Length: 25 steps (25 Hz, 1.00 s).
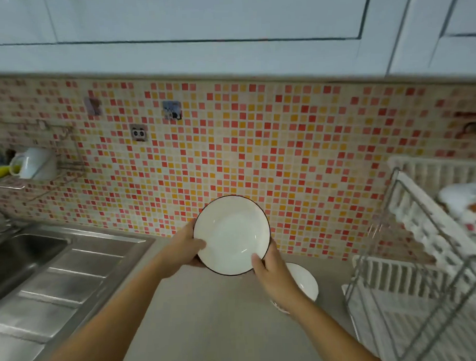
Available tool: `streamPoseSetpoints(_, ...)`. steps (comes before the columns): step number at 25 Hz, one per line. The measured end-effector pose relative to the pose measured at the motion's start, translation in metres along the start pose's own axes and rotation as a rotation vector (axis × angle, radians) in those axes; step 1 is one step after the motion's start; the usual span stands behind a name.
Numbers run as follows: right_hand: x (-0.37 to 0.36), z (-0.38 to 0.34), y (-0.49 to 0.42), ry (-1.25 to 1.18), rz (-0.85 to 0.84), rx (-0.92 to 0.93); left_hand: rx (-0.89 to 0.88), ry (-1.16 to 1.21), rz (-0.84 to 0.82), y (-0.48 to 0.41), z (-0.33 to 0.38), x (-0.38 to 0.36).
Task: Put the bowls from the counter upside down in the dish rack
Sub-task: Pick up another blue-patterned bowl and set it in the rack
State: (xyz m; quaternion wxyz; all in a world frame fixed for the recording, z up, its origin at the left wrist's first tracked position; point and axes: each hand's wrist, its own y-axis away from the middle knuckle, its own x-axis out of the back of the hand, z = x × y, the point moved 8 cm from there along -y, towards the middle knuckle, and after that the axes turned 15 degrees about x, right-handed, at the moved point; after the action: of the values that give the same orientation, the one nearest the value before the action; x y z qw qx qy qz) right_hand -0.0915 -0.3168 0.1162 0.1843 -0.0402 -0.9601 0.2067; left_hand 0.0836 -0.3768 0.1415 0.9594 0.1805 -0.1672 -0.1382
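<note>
A white bowl with a thin dark rim [231,234] is lifted above the grey counter [209,316], its hollow tilted toward me. My left hand [184,249] grips its left edge, thumb on the inside. My right hand [268,271] grips its lower right edge, thumb over the rim. A second white bowl [305,280] stands upright on the counter just below, partly hidden by my right wrist. The two-tier wire dish rack [412,268] with white slatted trays stands at the right.
A steel sink and ribbed drainboard [54,278] fill the left. A wall shelf [28,171] holds a white mug and a yellow item. A patterned dish [467,204] lies on the rack's upper tier. Mosaic tiles back the counter under white cabinets.
</note>
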Motion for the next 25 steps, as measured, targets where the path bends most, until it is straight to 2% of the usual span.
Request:
streamPoseSetpoints(2,0.03,-0.037,0.001,0.212,-0.002,0.122,-0.138,0.005,0.014,0.026,0.023,-0.004)
streamPoseSetpoints(4,0.065,-0.075,0.004,0.39,0.075,0.226,-0.279,-0.013,0.04,0.052,0.045,-0.015)
streamPoseSetpoints(10,0.145,-0.196,0.025,0.985,0.296,0.555,-0.615,-0.17,0.25,0.118,0.112,-0.063)
streamPoseSetpoints(13,0.193,-0.233,0.042,1.047,0.291,0.622,-0.859,-0.222,0.341,0.157,0.157,-0.098)
streamPoseSetpoints(15,0.228,-0.252,0.061,1.078,0.309,0.642,-0.856,-0.164,0.29,0.155,0.186,-0.123)
streamPoseSetpoints(18,0.274,-0.26,0.08,1.184,0.298,0.61,-0.926,-0.266,0.287,0.158,0.223,-0.165)
streamPoseSetpoints(19,0.291,-0.261,0.086,1.2,0.285,0.583,-0.985,-0.26,0.342,0.166,0.235,-0.178)
streamPoseSetpoints(22,0.347,-0.266,0.099,1.143,0.194,0.536,-1.399,-0.446,0.581,0.232,0.249,-0.241)
streamPoseSetpoints(25,0.4,-0.259,0.113,1.077,0.046,0.43,-1.584,-0.424,0.584,0.262,0.273,-0.289)
